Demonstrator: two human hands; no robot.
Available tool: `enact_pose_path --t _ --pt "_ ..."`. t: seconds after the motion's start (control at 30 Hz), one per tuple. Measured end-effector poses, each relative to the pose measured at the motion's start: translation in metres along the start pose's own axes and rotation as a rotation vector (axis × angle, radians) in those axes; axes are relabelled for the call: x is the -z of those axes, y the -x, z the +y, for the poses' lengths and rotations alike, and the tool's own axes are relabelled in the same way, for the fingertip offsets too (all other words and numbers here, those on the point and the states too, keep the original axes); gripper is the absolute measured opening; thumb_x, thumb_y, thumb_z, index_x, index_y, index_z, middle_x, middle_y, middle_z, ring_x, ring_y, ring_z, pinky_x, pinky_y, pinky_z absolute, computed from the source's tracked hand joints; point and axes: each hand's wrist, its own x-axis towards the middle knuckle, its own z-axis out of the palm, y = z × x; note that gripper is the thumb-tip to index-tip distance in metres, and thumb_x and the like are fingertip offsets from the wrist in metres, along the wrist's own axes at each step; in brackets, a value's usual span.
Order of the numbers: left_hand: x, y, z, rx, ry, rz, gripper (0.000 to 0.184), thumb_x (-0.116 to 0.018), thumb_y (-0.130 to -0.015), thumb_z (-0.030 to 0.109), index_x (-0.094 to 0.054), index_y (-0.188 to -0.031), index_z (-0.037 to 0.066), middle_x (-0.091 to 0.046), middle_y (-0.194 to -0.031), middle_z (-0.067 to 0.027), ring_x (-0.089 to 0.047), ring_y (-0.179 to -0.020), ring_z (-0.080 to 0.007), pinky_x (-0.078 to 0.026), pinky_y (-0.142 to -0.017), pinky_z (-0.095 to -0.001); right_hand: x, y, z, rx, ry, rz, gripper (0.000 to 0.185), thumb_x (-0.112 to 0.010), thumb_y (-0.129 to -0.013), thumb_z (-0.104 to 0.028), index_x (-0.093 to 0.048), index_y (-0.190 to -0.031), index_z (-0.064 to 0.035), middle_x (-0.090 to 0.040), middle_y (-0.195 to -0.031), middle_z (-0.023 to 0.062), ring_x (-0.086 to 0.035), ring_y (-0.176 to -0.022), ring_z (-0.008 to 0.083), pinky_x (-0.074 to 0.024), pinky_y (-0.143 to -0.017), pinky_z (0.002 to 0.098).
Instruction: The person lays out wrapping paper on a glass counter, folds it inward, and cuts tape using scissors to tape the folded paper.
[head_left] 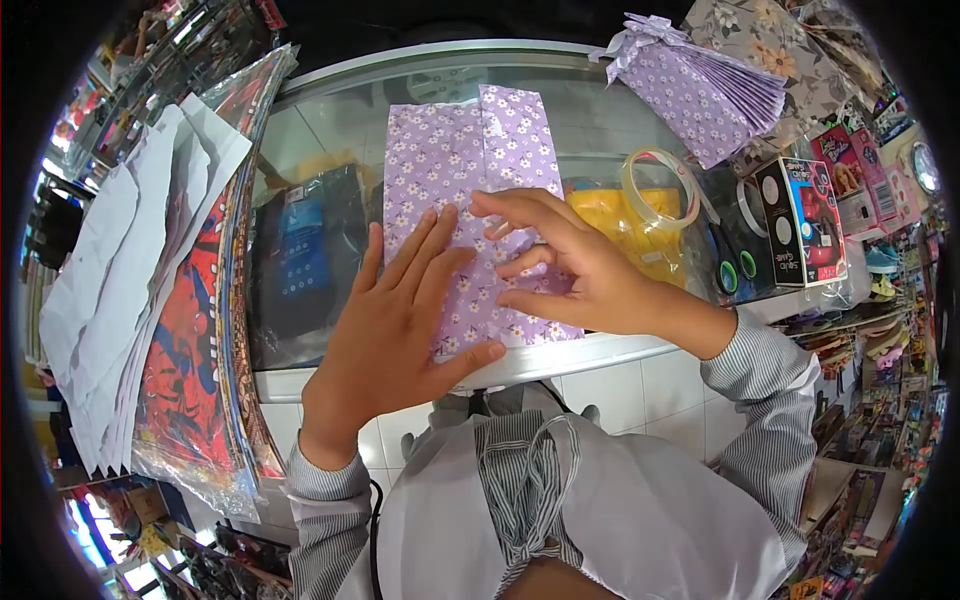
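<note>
A folded sheet of purple paper with white flowers (435, 150) lies on the glass counter, with a vertical overlap seam along its middle. My left hand (400, 320) rests flat on the paper's lower left part, fingers spread. Over the right half, my right hand (575, 265) is curved with its fingers apart; nothing shows between them. Right of the paper, a roll of clear tape (690, 190) stands near yellow packages (640, 235) seen at the counter. Scissors with black and green handles (738, 270) lie further right.
A pleated purple gift bag (690, 90) lies at the back right, near a boxed toy (808, 220). White crumpled sheets (120, 270) and wrapping sheets in plastic (185, 370) are at the left. The white counter edge (340, 385) runs in front.
</note>
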Motion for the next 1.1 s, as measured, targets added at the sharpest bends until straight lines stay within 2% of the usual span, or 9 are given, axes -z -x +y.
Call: enact_pose_path --t 0.17,0.27,0.37,0.57,0.7,0.77,0.87,0.97,1.1 --pt "0.004 0.0 0.001 0.009 0.05 -0.024 0.069 -0.064 -0.083 0.049 -0.045 -0.127 0.0 -0.034 -0.147 -0.0241 -0.027 -0.141 -0.0364 -0.012 -0.114 -0.0564 0.002 -0.002 0.0 0.024 0.057 -0.073 0.082 -0.072 -0.079 -0.004 -0.029 -0.148 -0.0124 -0.035 -0.141 0.0132 -0.043 -0.123 0.027 -0.0506 -0.097 0.0349" --pt "0.003 0.001 0.0 0.012 0.037 -0.001 0.06 -0.059 -0.087 0.045 -0.05 -0.125 -0.001 -0.034 -0.148 -0.0236 -0.03 -0.14 -0.0357 -0.017 -0.113 -0.0567 0.004 -0.001 0.003 0.062 0.132 -0.127 0.085 -0.074 -0.078 -0.007 -0.027 -0.149 -0.013 -0.033 -0.144 0.0136 -0.041 -0.124 0.0292 -0.0488 -0.098 0.0353" --pt "0.001 0.001 -0.002 0.007 0.027 -0.016 0.057 -0.061 -0.086 0.038 -0.045 -0.125 -0.001 -0.036 -0.145 -0.025 -0.028 -0.141 -0.0377 -0.014 -0.114 -0.0555 0.006 0.0 0.001 0.099 0.21 -0.149 0.087 -0.075 -0.078 -0.01 -0.025 -0.15 -0.0135 -0.032 -0.145 0.0137 -0.041 -0.123 0.0302 -0.0475 -0.098 0.0356" --pt "0.002 0.002 0.003 0.058 0.111 0.132 0.041 -0.064 -0.085 0.027 -0.051 -0.114 0.002 -0.046 -0.135 -0.0223 -0.039 -0.131 -0.0397 -0.021 -0.113 -0.0537 0.005 0.0 0.003 0.058 0.157 -0.138 0.088 -0.075 -0.078 -0.01 -0.025 -0.15 -0.0147 -0.031 -0.144 0.0141 -0.041 -0.122 0.0303 -0.0476 -0.097 0.0355" --pt "0.006 0.013 0.01 -0.037 0.01 0.095 0.04 -0.067 -0.083 0.031 -0.059 -0.116 0.009 -0.051 -0.129 -0.0152 -0.048 -0.12 -0.035 -0.031 -0.109 -0.0508 0.005 0.001 0.005 0.056 0.143 -0.135 0.088 -0.075 -0.078 -0.009 -0.025 -0.15 -0.0157 -0.031 -0.145 0.0146 -0.042 -0.123 0.031 -0.048 -0.097 0.0358" --pt "0.007 0.018 0.017 -0.099 0.034 0.014 0.042 -0.067 -0.083 0.034 -0.062 -0.12 0.014 -0.052 -0.128 -0.0119 -0.05 -0.117 -0.0322 -0.035 -0.107 -0.0493 0.004 0.001 0.009 0.079 0.155 -0.105 0.087 -0.077 -0.077 -0.013 -0.028 -0.148 -0.0116 -0.034 -0.145 0.0149 -0.039 -0.128 0.0309 -0.0511 -0.095 0.0365" --pt "0.01 0.022 0.02 -0.053 0.03 -0.039 0.049 -0.066 -0.083 0.039 -0.06 -0.127 0.019 -0.052 -0.129 -0.0097 -0.05 -0.118 -0.0305 -0.038 -0.106 -0.049 0.004 0.001 0.006 0.076 0.153 -0.102 0.084 -0.077 -0.078 -0.013 -0.03 -0.148 -0.0096 -0.036 -0.146 0.0147 -0.037 -0.131 0.0309 -0.0525 -0.095 0.0371" --pt "0.008 0.022 0.021 -0.04 0.046 -0.022 0.051 -0.065 -0.083 0.039 -0.059 -0.129 0.018 -0.052 -0.129 -0.0098 -0.051 -0.117 -0.0298 -0.038 -0.106 -0.049 0.003 0.001 0.005 0.076 0.127 -0.101 0.081 -0.074 -0.079 -0.01 -0.03 -0.147 -0.0094 -0.035 -0.147 0.014 -0.037 -0.132 0.0308 -0.0523 -0.095 0.0373" --pt "0.008 0.024 0.018 -0.072 -0.011 -0.083 0.056 -0.06 -0.086 0.045 -0.054 -0.134 0.017 -0.047 -0.138 -0.0124 -0.045 -0.127 -0.0318 -0.033 -0.109 -0.048 0.004 0.002 0.006 0.091 0.133 -0.123 0.079 -0.072 -0.081 -0.009 -0.029 -0.148 -0.0092 -0.033 -0.15 0.0124 -0.036 -0.133 0.0315 -0.0496 -0.098 0.0401"
